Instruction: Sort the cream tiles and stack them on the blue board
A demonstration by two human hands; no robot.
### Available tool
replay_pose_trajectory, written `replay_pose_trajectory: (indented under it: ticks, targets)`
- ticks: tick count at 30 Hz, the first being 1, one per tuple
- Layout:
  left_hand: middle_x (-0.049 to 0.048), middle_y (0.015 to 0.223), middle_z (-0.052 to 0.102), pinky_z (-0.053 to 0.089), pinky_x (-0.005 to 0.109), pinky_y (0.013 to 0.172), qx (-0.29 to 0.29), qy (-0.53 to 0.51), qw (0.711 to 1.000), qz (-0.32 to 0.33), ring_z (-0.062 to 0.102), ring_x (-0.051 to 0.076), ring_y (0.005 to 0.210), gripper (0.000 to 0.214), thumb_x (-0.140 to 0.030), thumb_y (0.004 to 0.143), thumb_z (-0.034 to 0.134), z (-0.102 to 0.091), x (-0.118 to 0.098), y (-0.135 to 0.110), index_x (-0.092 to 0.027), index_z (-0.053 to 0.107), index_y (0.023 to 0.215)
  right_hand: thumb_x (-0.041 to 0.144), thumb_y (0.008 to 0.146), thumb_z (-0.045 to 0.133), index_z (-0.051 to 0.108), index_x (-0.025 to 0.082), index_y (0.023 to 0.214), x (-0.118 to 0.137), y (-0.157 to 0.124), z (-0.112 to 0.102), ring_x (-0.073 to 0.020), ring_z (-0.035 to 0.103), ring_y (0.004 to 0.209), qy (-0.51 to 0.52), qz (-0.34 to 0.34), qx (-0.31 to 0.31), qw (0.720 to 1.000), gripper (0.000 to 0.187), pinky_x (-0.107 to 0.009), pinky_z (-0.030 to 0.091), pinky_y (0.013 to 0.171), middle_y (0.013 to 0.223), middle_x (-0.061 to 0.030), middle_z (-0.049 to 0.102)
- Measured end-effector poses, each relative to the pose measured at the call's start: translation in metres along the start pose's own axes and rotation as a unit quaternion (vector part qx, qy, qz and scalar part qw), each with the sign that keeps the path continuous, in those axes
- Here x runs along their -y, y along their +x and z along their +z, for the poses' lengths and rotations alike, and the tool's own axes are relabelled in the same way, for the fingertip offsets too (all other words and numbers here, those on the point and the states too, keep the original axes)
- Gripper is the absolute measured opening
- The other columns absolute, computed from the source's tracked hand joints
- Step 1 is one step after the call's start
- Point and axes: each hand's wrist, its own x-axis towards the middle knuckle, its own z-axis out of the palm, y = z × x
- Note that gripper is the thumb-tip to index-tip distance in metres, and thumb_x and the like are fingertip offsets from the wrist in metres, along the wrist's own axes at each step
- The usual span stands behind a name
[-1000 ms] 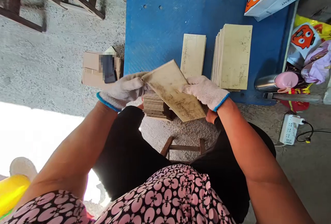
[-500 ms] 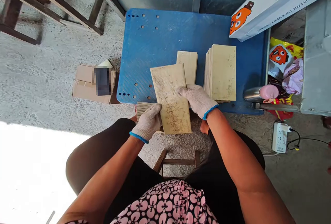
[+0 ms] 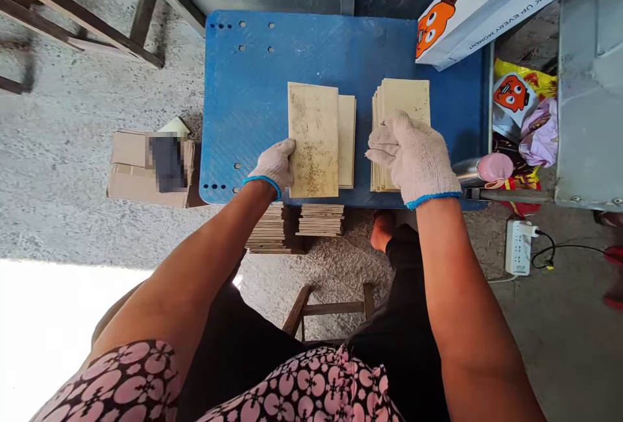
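Left hand (image 3: pixel 273 163) grasps a speckled cream panel (image 3: pixel 314 136) by one edge, leaving its face uncovered, over the thinner stack (image 3: pixel 347 143) on the blue surface (image 3: pixel 243 104); the right hand (image 3: pixel 419 159), fingers bent, screens the thicker stack (image 3: pixel 413 96), its hold impossible to tell

The blue table (image 3: pixel 311 52) gives passage at upper centre, but panels (image 3: pixel 407 95) obstruct centre right and a white bag (image 3: pixel 479 16) upper right.

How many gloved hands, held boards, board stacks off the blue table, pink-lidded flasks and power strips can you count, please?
Gloved hands: 2
Held boards: 1
Board stacks off the blue table: 2
Pink-lidded flasks: 1
Power strips: 1
Total: 7
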Motion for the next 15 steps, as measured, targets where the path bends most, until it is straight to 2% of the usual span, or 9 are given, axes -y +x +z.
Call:
replay_pose_trajectory:
  ticks: [3,7,15]
  targets:
    - [0.0110,0.094,0.074,0.063,0.043,0.095,-0.007,0.020,0.999,-0.032,0.072,0.030,0.106,0.008,-0.019,0.082,0.065,0.019,0.007,0.015,-0.015,0.066,0.089,0.074,0.074,0.072,0.060,0.024,0.087,-0.001,0.001,-0.003,-0.0216,0.069,0.088,-0.002,0.002,0.010,1.000,0.053,-0.036,0.059,0.077,0.080,-0.0030,0.066]
    - [0.0090,0.093,0.074,0.064,0.040,0.091,-0.009,0.046,0.998,-0.047,0.073,0.028,0.103,0.011,-0.022,0.082,0.066,0.034,0.017,0.026,-0.017,0.067,0.092,0.075,0.075,0.071,0.061,0.024,0.087,-0.001,0.001,-0.007,-0.0214,0.069,0.089,-0.007,0.002,0.013,1.000,0.053,-0.036,0.059,0.077,0.081,-0.0028,0.067]
    - [0.0055,0.084,0.070,0.064,0.032,0.083,-0.008,0.087,0.995,-0.056,0.073,0.023,0.093,0.007,-0.018,0.087,0.056,0.051,0.018,0.026,-0.019,0.063,0.086,0.069,0.079,0.074,0.060,0.023,0.083,-0.001,-0.002,-0.007,-0.0202,0.069,0.086,0.013,0.014,0.007,1.000,0.048,-0.034,0.059,0.077,0.080,-0.0027,0.067]
